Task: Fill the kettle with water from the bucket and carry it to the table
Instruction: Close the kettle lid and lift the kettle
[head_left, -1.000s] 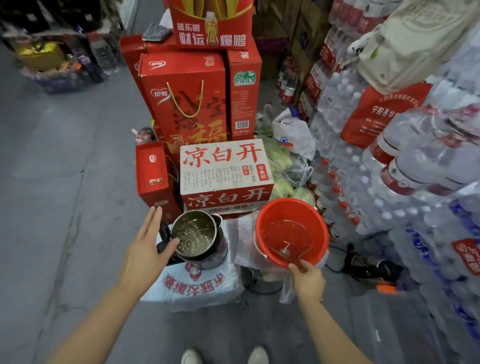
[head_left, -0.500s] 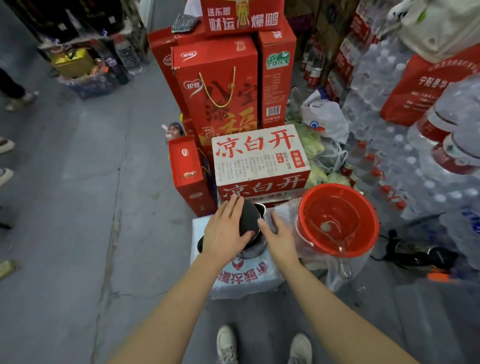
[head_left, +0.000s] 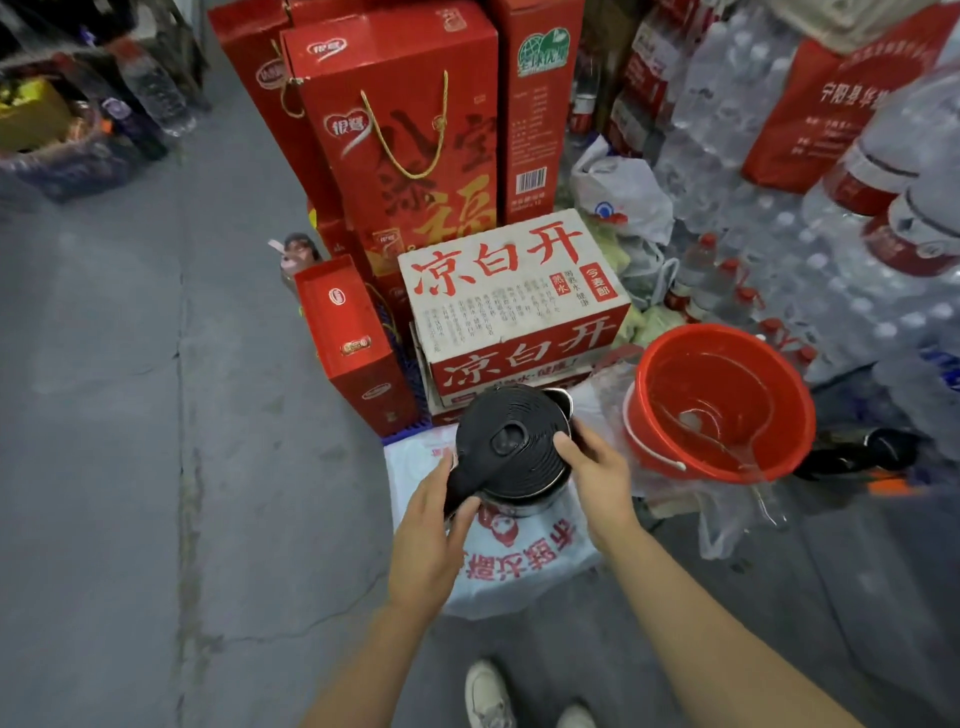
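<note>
Kettle (head_left: 511, 449), open a second ago, now lidded, just left of the bucket (head_left: 719, 402). Left hand (head_left: 428, 540) grip holds its handle; right hand (head_left: 597, 480) steadies its side. Filling appears done; carrying remains.

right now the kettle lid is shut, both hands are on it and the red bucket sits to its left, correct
Not quite. The head view shows the red bucket to the right of the kettle, not the left. The rest holds: the black lid is shut, the left hand grips the handle and the right hand rests on the kettle's side.
</note>
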